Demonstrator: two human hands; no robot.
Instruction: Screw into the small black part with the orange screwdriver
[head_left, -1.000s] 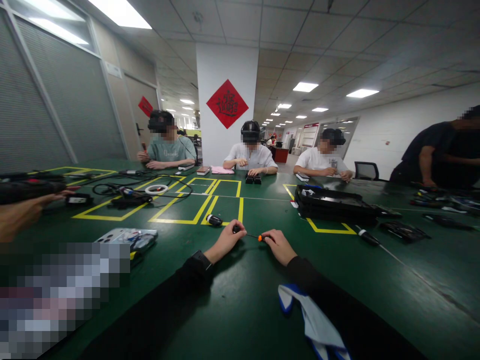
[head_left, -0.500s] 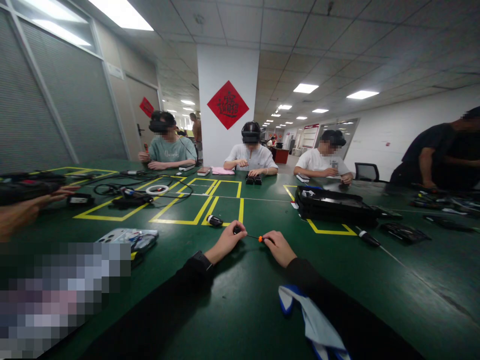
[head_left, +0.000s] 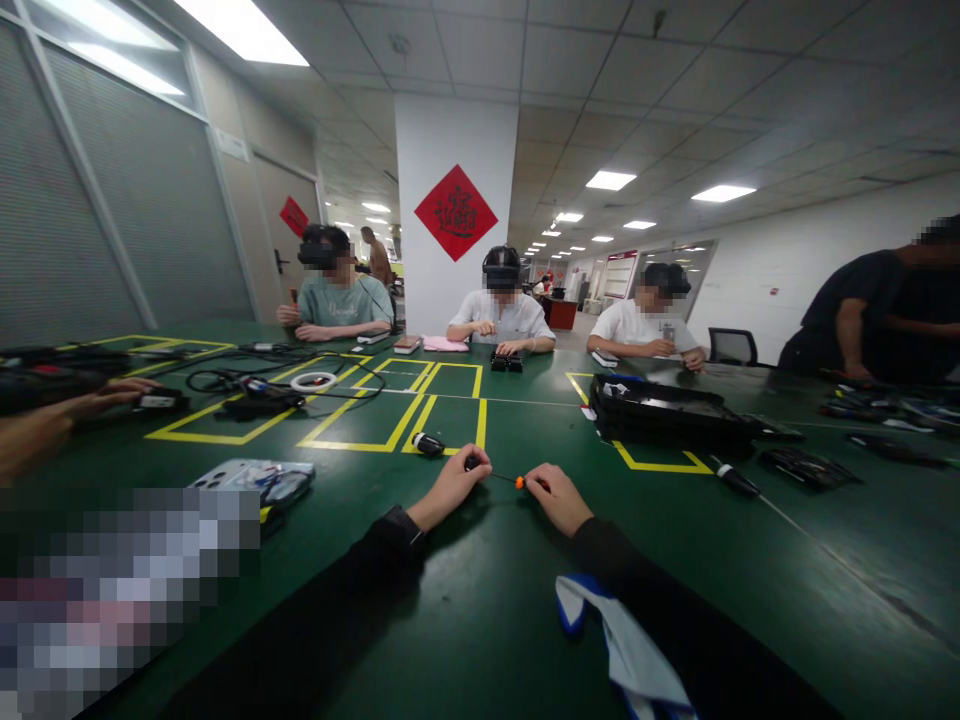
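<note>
Over the green table, my left hand [head_left: 455,484] is closed on a small dark rounded piece [head_left: 472,462], partly covered by its fingers. A thin screwdriver-like shaft [head_left: 502,477] spans from that piece to my right hand [head_left: 559,497]. The right fingers pinch the tool's orange collar and dark handle end [head_left: 520,483]. Whether the shaft enters the dark piece or only touches it, I cannot tell. Just beyond my left hand lies a black cylinder with a white end [head_left: 429,444]. A white and blue cloth glove [head_left: 619,635] lies beneath my right forearm.
A black open case [head_left: 667,412] stands to the right, near a black tool with a pale tip [head_left: 736,478]. Cables [head_left: 217,378] and a white ring [head_left: 313,382] lie left. A clear-lidded box [head_left: 255,480] sits nearer. Co-workers sit opposite; another person's hand [head_left: 90,403] reaches in.
Both my hands keep nearly the same place and grip. At left, the other person's hand has shifted slightly right towards a black block. A person in the background has moved left.
</note>
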